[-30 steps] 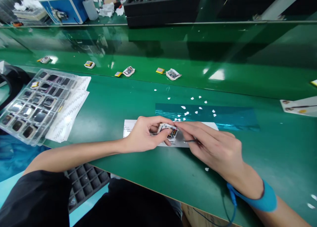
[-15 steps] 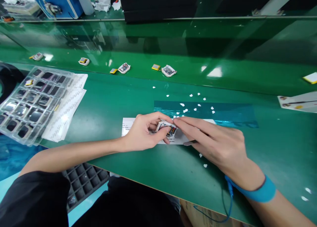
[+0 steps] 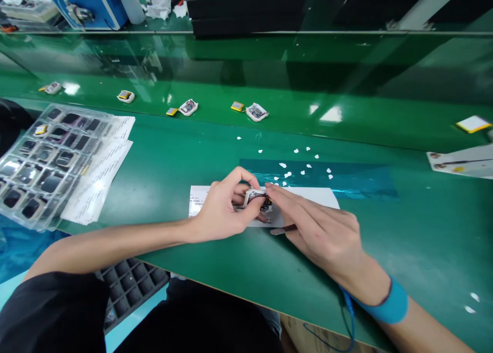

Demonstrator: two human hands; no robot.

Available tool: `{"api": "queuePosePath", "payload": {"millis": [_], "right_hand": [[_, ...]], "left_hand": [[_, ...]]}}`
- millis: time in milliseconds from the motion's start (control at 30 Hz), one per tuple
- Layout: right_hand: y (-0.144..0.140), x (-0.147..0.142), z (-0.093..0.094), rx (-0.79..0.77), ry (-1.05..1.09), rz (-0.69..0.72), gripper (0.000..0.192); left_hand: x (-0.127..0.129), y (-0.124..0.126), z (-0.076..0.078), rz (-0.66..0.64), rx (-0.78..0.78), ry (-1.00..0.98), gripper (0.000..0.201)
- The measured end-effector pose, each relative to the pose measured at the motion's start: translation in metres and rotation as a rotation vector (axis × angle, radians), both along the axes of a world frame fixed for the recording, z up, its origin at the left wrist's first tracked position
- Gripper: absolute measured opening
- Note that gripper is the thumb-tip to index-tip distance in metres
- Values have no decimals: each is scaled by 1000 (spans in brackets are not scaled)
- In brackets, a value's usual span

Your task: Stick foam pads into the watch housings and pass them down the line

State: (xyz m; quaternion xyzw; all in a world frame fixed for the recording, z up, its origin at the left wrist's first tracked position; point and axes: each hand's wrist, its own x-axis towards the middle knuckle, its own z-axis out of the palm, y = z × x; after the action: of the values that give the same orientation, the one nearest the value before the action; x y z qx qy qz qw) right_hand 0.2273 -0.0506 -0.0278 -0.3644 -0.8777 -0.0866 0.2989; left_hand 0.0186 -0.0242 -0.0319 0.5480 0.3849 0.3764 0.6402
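Left hand [image 3: 227, 210] pinching white circuit-board housing [image 3: 252, 194], thumb across its board face, other fingers curled behind. Right hand [image 3: 325, 235]: extended fingers together, tips at housing's right edge; metal tool [image 3: 282, 230] gripped, jutting below those fingers.

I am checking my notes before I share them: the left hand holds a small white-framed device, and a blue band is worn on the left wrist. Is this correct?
Not quite: the head view shows the blue band on the right wrist. The left hand does hold the small white-framed device.
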Motion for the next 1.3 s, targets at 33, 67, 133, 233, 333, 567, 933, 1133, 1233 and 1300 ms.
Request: {"api": "queuePosePath", "payload": {"millis": [33,67,133,233,333,567,933,1133,1233,1300], "right_hand": [[0,-3,0,7,-15,0,85],[-1,-5,1,14,-31,2,84],[-1,-8,3,13,-63,-2,82],[-2,-10,4,-12,-89,-33,81],[-1,-10,1,-37,-75,-48,79],[5,-6,4,-306,199,36,45],[7,-14,20,-958,691,-85,35],[2,-17,28,-859,817,-191,27],[10,-10,33,-926,956,-243,50],[18,-3,35,-1105,1135,-163,58]], "left_hand": [[0,-1,-1,1,20,8,25],[0,-1,-2,4,40,14,25],[0,-1,-5,11,72,22,25],[0,-1,-7,17,92,35,25],[0,0,-8,27,139,60,26],[-3,-2,-7,-9,136,13,27],[-2,-8,3,7,582,101,19],[-11,-1,27,-61,759,247,19],[-22,6,36,-126,822,231,10],[-29,11,37,-161,910,198,11]]}}
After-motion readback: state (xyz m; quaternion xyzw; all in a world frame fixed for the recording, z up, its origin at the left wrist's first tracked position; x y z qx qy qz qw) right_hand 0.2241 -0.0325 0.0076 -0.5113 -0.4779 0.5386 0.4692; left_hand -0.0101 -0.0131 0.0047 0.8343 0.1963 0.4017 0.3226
